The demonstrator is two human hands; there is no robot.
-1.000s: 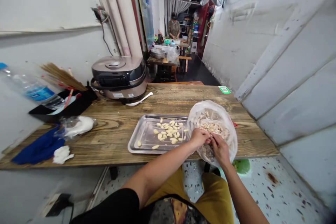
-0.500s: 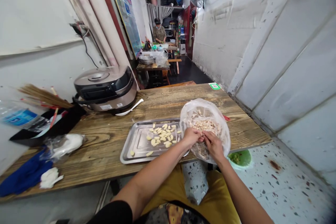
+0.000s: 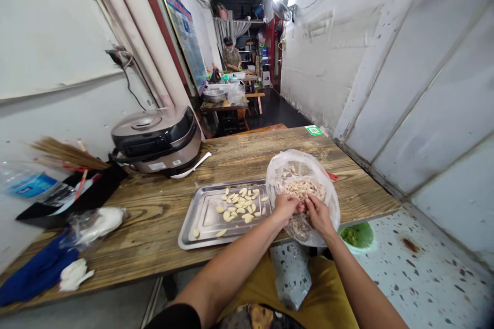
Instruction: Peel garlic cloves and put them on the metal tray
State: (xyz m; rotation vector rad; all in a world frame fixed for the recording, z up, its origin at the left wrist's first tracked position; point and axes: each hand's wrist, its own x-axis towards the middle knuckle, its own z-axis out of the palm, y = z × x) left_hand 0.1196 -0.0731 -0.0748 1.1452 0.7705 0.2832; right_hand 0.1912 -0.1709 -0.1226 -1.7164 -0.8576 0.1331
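Note:
My left hand (image 3: pixel 284 208) and my right hand (image 3: pixel 318 214) meet, fingers pinched together, at the near rim of a clear plastic bag (image 3: pixel 303 164) full of garlic skins and cloves. What they pinch is too small to make out. The bag sits on the wooden table (image 3: pixel 162 216) at its front edge. Just left of my hands lies a steel tray (image 3: pixel 204 216) with several peeled garlic cloves (image 3: pixel 239 204) scattered on it.
A rice cooker (image 3: pixel 156 139) with a white spoon stands at the back left. Skewers in a black holder (image 3: pixel 69 185), a water bottle, a blue cloth (image 3: pixel 34 272) and wrapped white items lie at the left. A green bowl (image 3: pixel 357 235) sits on the floor. A person works far down the corridor.
My hands have stayed together at the bag's rim, fingers working. The camera has shifted a little; nothing on the table has moved.

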